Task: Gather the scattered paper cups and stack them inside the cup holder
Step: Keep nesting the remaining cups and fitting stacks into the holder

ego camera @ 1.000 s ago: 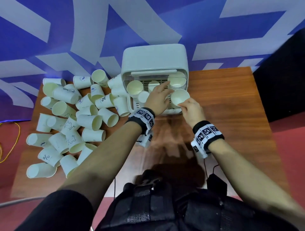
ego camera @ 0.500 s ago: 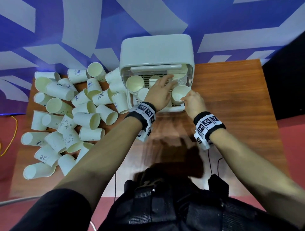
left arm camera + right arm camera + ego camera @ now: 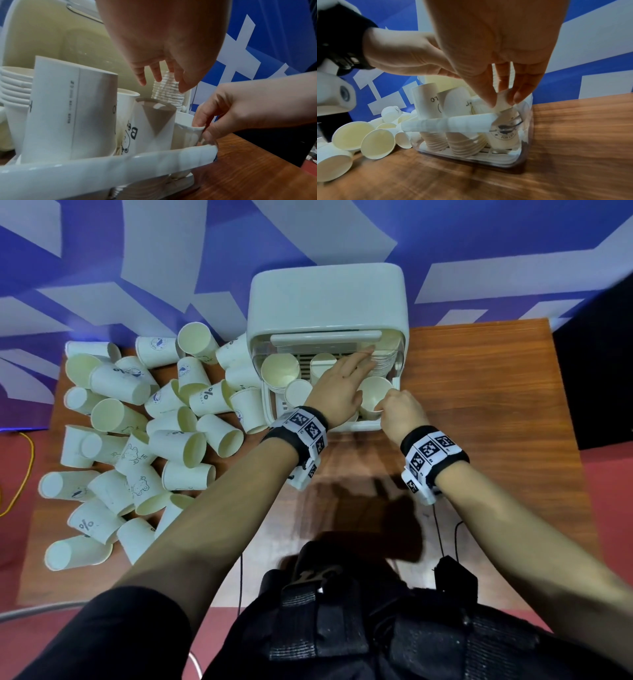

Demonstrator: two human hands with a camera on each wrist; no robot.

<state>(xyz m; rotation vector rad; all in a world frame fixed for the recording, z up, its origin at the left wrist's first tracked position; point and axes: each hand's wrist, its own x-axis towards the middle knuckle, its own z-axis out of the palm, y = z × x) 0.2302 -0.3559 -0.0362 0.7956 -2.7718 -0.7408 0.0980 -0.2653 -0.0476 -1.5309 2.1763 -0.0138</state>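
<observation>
Left hand (image 3: 337,386) has reached deeper into the holder (image 3: 327,292).
Its fingers are straight over the back stack (image 3: 167,90); right hand (image 3: 402,412) pinches a cup (image 3: 373,392) rim, seating it.

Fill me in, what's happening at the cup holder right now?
A person is loading paper cups into the white cup holder. Their right hand pinches the rim of a cup at the holder's front right corner. Their left hand reaches in, fingers extended, toward the tall stack at the back. Many loose cups remain on the table.
</observation>
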